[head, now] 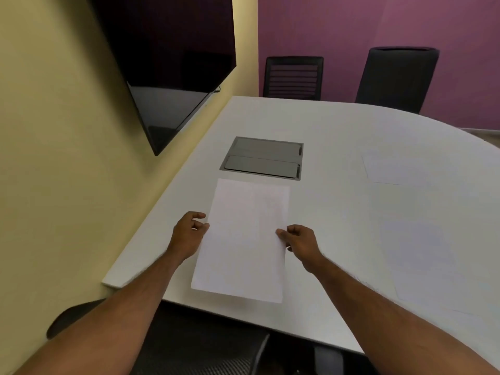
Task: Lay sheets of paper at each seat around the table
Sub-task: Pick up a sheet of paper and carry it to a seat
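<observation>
White paper on a white worktop (338,125): the sheet (243,239) sits straight ahead of me, between my two hands, close to the near edge and just in front of the dark chair (205,347) I am leaning over. Its long axis runs away from me, and its far short edge stops just short of the grey metal hatch (262,158) sunk into the worktop. The near end seems to cast a thin shadow, so I judge it is not quite flat yet.

My left hand (189,234) is at the sheet's left long edge and my right hand (299,240) at its right long edge, both about halfway along, so neither is nearer than the other. The hands are held apart by the sheet's full width. The right thumb lies over the edge with the fingers curled beneath it, pinching the paper. The left fingers are loosely curled with their tips against the edge; from this angle I cannot tell whether they pinch it or only touch it.

Two more sheets, one further off (400,169) and one nearer (422,261), lie faintly visible on my right. Two black chairs (293,77) stand at the far side, with no paper that I can see before them.

To finish this seat I would need to lower the sheet, square it to the near edge and let go with both hands.
</observation>
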Motion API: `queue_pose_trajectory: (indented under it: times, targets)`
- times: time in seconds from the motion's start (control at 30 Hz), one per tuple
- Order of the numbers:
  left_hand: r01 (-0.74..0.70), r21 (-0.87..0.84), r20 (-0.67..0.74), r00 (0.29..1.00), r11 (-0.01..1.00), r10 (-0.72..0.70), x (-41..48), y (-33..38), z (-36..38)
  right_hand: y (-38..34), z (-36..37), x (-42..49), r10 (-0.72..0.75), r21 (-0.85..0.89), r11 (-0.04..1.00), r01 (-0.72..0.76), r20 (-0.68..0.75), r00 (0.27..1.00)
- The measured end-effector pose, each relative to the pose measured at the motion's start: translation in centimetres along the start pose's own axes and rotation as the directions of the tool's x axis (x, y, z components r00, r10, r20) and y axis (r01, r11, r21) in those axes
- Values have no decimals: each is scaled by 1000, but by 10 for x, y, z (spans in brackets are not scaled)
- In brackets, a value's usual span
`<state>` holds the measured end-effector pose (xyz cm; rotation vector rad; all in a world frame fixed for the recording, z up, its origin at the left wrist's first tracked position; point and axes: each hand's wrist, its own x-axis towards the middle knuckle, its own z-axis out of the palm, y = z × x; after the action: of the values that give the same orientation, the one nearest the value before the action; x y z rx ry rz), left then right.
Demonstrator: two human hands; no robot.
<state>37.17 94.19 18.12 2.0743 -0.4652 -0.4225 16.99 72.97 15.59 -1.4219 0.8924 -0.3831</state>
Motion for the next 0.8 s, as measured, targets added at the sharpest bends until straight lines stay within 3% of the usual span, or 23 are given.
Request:
queue_pose_trajectory:
  times: [0.33,0.8]
  targets:
    - [18,43,139,990,999,-23,85,-50,-2,19,62,52,209,-36,977,-211,-49,977]
    - [109,198,250,955,974,-157,157,-117,44,87,94,150,241,-278,920,-277,-158,958]
